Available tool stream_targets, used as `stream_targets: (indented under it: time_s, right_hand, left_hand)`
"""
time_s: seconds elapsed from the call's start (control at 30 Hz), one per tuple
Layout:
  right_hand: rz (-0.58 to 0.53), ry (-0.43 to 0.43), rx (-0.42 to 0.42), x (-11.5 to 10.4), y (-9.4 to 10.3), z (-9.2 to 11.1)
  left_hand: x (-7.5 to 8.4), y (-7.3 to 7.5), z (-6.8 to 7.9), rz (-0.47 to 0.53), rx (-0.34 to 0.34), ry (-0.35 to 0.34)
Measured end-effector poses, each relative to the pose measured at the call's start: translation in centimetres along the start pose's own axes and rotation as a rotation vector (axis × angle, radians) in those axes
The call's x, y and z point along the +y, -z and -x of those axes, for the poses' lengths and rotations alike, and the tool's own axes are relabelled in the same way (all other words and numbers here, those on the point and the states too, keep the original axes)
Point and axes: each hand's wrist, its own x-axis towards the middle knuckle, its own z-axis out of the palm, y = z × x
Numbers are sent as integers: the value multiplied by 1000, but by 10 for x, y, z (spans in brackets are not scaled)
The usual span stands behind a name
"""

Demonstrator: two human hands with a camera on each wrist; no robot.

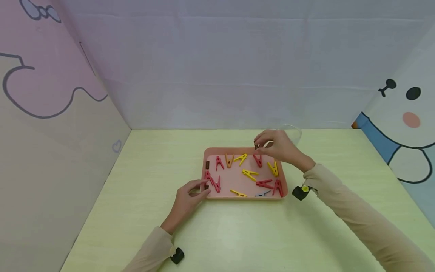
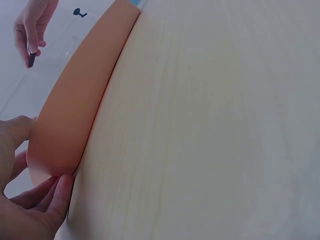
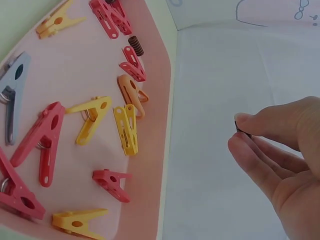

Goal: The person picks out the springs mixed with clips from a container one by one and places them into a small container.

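Note:
A pink tray [image 1: 225, 198] lies on the table with several red, yellow, orange and grey-blue clothes pegs in it. My left hand [image 1: 188, 194] grips the tray's near left corner, fingers and thumb about its wall in the left wrist view. Above the tray's far right edge, my right hand [image 1: 276, 146] pinches a small dark brown piece [image 3: 243, 132] between thumb and fingertips. A ridged dark brown piece [image 3: 135, 45] lies in the tray along its left side. Another dark piece [image 1: 206, 186] shows beside my left fingertips. An orange peg [image 1: 229, 161] lies near the far wall.
A clear round-rimmed object [image 1: 296, 133] stands behind my right hand, partly hidden by it. The pale wooden table [image 1: 238, 234] meets a whitish back wall [image 1: 238, 75], with cartoon-printed side panels left and right. Black wrist devices [image 1: 300, 193] hang at both sleeves.

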Motion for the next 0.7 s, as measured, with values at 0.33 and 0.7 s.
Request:
stream_targets:
  time_s: [0.33,0.7]
  right_hand:
    - [16,3,20,5,11,1]
    - [30,-59,33,11,20,3]
  left_hand:
    - [1,1,0,5,0,11]
    - [0,0,0,16,-5,10]
